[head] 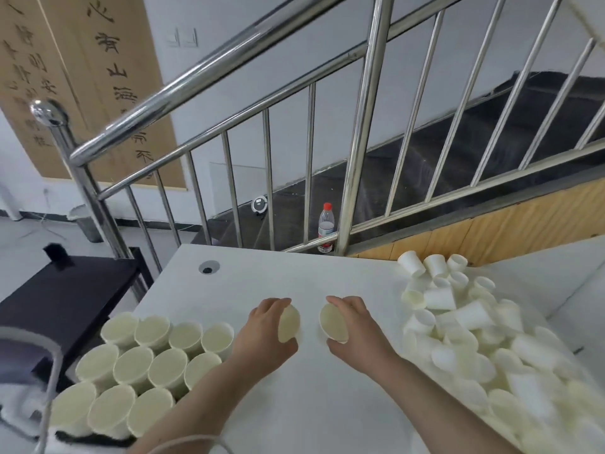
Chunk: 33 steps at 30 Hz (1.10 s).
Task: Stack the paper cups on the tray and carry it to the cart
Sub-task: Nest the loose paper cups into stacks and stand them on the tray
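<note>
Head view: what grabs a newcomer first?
Two hands at table centre, left hand and right hand, each gripping a paper cup. A loose heap of cups sprawls on the right; neat rows of upright cups fill the lower left. A steel stair railing looms behind.

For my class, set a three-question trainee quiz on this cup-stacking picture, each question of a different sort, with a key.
1. True or false: each hand, left hand and right hand, has a grip on one pale paper cup.
2. The loose heap of white paper cups lies on which side of the white table? A) the person's left B) the person's right C) the far edge
3. Fill in: the clear plastic bottle with the red cap stands behind the steel ____.

Key: 1 true; 2 B; 3 railing.
</note>
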Tool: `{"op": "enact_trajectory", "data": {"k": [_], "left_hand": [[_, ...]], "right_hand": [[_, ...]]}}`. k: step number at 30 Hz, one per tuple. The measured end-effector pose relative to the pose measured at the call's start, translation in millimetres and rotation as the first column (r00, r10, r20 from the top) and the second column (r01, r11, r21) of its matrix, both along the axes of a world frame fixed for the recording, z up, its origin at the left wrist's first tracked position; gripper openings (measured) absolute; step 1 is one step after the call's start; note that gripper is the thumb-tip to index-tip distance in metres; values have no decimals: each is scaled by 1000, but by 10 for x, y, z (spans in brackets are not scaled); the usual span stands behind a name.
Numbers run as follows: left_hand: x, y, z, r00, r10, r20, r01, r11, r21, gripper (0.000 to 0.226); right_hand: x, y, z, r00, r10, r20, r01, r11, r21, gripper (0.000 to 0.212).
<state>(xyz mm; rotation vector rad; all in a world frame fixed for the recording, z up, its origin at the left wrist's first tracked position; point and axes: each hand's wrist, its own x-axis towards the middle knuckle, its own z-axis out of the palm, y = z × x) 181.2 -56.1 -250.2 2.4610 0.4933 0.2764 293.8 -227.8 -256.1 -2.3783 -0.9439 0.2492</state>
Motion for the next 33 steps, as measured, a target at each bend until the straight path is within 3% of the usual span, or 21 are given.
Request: {"op": "enact_trajectory", "data": {"k": [6,18,26,33], "left_hand": [[-682,291,23,996,69,-65,-68,998,14,74],[-1668,1634,38,961,264,-77,-261,964,53,70],[-2075,2614,-149,953,248,-174,-240,969,63,70],[-2094,2969,-358,961,169,-220,-157,985,71,66]], "right_hand": [[-524,330,105,997,74,-33,-75,997,-8,73],[-1297,1578,172,984,174,-30,-175,983,-48,75],[-1811,2618,-75,976,184,-116,-194,978,-82,73],[-2033,3028,-281,977,154,-147,-175,974,-144,73]]}}
